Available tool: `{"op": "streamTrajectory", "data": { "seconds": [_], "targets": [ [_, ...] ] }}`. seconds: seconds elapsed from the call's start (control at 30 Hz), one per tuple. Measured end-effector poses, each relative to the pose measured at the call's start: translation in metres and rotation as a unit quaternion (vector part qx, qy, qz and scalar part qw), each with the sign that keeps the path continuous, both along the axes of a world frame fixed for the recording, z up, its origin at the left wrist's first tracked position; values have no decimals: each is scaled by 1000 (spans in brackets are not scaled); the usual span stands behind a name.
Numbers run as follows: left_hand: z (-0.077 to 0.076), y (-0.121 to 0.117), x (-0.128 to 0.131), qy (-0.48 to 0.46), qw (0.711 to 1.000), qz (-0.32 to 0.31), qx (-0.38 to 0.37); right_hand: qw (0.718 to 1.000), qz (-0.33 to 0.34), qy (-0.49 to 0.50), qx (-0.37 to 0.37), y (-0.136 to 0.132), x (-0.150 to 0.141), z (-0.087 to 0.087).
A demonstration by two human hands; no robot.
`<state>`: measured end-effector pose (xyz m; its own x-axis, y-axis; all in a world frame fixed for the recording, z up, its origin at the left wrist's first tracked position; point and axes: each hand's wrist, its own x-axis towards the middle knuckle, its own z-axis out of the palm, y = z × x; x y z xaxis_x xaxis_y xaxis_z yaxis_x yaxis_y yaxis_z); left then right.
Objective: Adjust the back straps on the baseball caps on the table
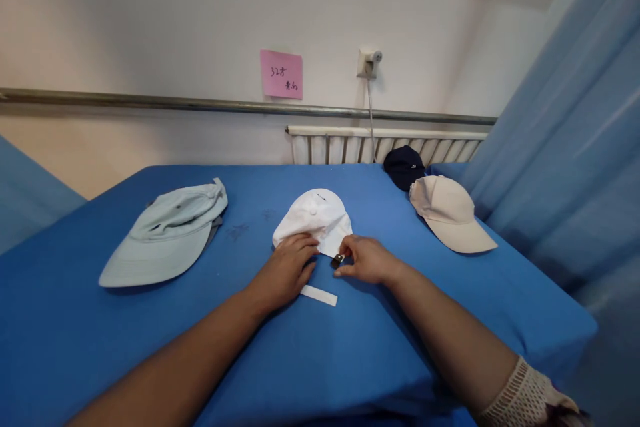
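A white cap (315, 213) lies in the middle of the blue-covered table, its back edge turned toward me. My left hand (287, 267) rests on the near left edge of the cap, fingers curled over the fabric and thumb lower down. From under that hand a loose white strap (320, 295) runs out across the blue cover. At the cap's near right edge, my right hand (367, 259) pinches a small dark metal buckle (337, 260) between thumb and fingers. Part of the cap's edge is hidden behind my fingers.
A pale green cap (165, 233) sits at the left. On the right are a beige cap (450, 210) and a navy cap (404, 167) behind it. A radiator (350, 147), wall rail (200, 103) and blue curtain (565, 127) border the table (240, 373).
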<state>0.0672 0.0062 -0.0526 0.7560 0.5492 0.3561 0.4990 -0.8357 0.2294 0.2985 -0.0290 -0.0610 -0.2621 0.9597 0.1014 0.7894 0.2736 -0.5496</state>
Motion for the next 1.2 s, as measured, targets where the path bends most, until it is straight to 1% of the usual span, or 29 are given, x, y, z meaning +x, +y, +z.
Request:
{"op": "streamTrajectory", "data": {
  "seconds": [0.1,0.27,0.33,0.37,0.43,0.47,0.5,0.57,0.6,0.7,0.8,0.9,1.03,1.1,1.2],
  "targets": [
    [-1,1,-1,-4,1000,3,-2,999,-12,-34,19,-2,-7,0],
    [6,-6,2,-35,999,-13,-9,997,-10,-62,42,-4,-15,1],
    [10,-8,3,-41,999,-10,-18,998,-10,-41,41,-2,-13,-1],
    [11,-10,3,-40,999,-5,-25,999,-11,-15,33,0,-12,-3],
    [14,-12,3,-37,998,6,-45,997,-29,75,-4,5,-8,-10],
    [14,-13,3,-37,998,12,-55,989,-45,137,-33,8,-6,-13],
    [15,-15,3,-39,997,18,-66,975,-59,203,-67,11,-6,-16],
    [15,-17,3,-44,995,27,-84,934,-76,325,-129,14,-6,-20],
    [15,-18,4,-45,994,32,-92,912,-73,373,-153,15,-8,-21],
    [15,-21,6,-44,992,45,-110,864,-53,464,-192,12,-14,-20],
    [15,-22,9,-24,991,48,-119,834,-45,505,-216,7,-19,-18],
    [14,-23,11,-5,994,52,-97,819,-38,524,-231,3,-22,-16],
    [12,-23,12,3,997,53,-51,809,-20,533,-246,1,-23,-15],
    [12,-23,13,12,998,48,-37,810,-14,532,-247,0,-23,-14],
    [12,-24,14,19,998,46,-27,821,-3,522,-230,1,-22,-14]
  ]
}}
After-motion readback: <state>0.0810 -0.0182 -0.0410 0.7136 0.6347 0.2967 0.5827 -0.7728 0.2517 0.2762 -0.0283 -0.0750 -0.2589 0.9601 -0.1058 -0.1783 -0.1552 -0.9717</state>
